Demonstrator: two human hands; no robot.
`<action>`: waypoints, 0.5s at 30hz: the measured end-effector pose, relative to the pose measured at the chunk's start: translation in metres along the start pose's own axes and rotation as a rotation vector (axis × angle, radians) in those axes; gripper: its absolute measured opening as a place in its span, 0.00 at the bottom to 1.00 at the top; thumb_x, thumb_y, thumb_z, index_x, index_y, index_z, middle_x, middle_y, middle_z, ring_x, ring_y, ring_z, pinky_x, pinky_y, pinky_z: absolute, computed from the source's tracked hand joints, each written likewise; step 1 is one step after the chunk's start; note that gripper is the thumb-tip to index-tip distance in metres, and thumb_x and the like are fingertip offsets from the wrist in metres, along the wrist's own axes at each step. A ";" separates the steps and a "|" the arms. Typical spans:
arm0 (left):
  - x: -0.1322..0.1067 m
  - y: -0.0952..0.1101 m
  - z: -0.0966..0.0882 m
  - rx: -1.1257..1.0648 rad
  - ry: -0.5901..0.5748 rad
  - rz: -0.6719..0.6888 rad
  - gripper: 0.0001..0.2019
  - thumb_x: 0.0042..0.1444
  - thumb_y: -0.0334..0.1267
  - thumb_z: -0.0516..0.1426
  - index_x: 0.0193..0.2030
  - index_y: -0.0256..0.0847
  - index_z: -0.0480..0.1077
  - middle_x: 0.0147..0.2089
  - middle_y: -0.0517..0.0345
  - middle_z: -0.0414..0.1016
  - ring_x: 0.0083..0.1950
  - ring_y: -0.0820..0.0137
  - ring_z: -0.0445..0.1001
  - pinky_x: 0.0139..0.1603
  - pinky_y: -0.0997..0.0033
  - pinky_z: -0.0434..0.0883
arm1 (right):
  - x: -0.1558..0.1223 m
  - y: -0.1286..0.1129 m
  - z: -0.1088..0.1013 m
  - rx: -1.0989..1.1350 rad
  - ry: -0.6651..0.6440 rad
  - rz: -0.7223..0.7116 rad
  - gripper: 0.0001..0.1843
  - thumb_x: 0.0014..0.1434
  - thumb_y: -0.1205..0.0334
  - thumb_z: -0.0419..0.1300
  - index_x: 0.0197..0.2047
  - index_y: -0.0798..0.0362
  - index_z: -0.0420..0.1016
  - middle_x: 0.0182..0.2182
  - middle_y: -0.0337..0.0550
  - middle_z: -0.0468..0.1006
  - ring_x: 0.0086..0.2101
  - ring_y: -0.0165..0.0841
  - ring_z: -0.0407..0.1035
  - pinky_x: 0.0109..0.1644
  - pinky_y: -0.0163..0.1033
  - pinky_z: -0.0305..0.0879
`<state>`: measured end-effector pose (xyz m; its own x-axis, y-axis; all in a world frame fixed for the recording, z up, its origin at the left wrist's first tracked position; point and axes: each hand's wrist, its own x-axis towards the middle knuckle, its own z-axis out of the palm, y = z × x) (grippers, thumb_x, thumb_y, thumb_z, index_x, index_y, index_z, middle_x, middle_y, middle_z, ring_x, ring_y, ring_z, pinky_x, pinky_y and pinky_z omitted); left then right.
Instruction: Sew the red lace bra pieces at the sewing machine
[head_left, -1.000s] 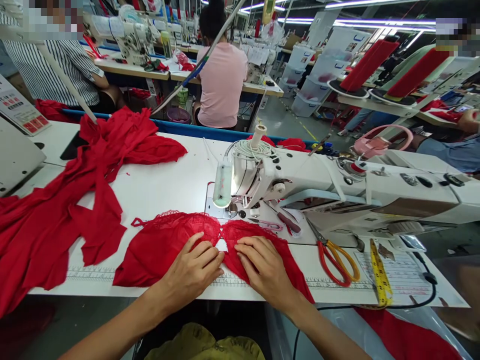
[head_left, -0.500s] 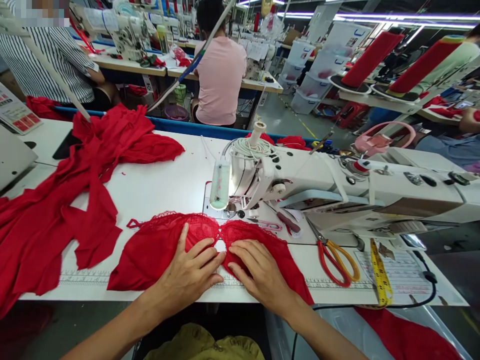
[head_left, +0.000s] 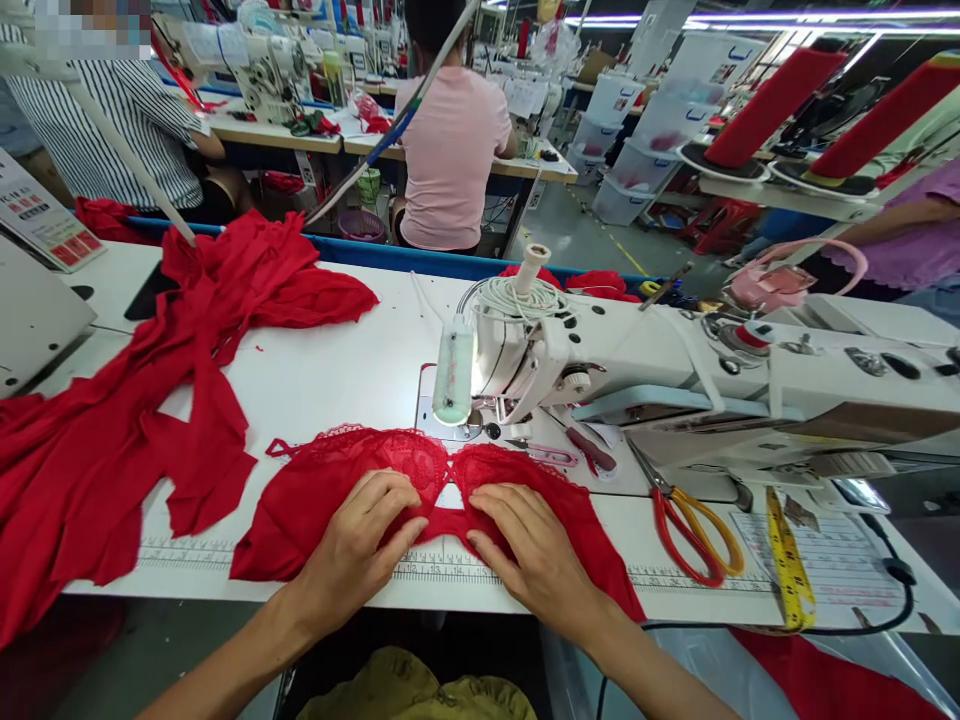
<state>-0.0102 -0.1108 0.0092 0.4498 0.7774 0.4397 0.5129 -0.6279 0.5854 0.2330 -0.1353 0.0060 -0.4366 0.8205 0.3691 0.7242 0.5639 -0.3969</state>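
A red lace-edged bra point(head_left: 300, 510) lies spread on the white sewing table, its two cups side by side with a small gap at the centre. On the left cup rests my left hand point(head_left: 367, 535), fingers together and lightly bent, the thumb apart near the lower band. My right hand point(head_left: 529, 540) lies over the right cup, fingers stretched across it and thumb apart by the band. Both hands touch the fabric and are open; the fabric beneath the palms is hidden. Just behind the bra stands the sewing machine head point(head_left: 517, 365), with a small lamp point(head_left: 454, 375).
Red cut fabric point(head_left: 202, 330) is heaped at the left. Right of the bra lie scissors point(head_left: 694, 530), a yellow tape measure point(head_left: 791, 570) and a seam ripper point(head_left: 589, 447). Red thread cones point(head_left: 776, 105) stand at the upper right. Other people sit at machines beyond.
My left hand has drawn back leftward from the centre, its index finger now beside the others, uncovering the band below the gap. My right hand stays on its cup. The whole view has shifted slightly.
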 end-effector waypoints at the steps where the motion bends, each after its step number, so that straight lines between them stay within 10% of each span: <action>1: 0.000 -0.001 0.001 -0.002 -0.002 -0.010 0.04 0.67 0.31 0.55 0.46 0.41 0.69 0.45 0.54 0.75 0.49 0.66 0.74 0.51 0.66 0.74 | 0.000 0.000 0.000 -0.006 0.002 -0.007 0.13 0.70 0.62 0.55 0.57 0.52 0.70 0.49 0.51 0.80 0.50 0.41 0.74 0.54 0.49 0.71; 15: -0.005 -0.010 0.010 0.166 -0.110 -0.010 0.09 0.68 0.35 0.55 0.53 0.42 0.70 0.55 0.49 0.70 0.59 0.60 0.69 0.69 0.46 0.62 | -0.001 0.004 0.001 -0.037 -0.016 -0.069 0.11 0.70 0.65 0.56 0.50 0.48 0.78 0.49 0.49 0.77 0.49 0.42 0.71 0.48 0.47 0.69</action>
<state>-0.0103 -0.1090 -0.0058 0.5167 0.7805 0.3520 0.6271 -0.6249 0.4651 0.2358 -0.1336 0.0031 -0.4946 0.7812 0.3808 0.7111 0.6157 -0.3394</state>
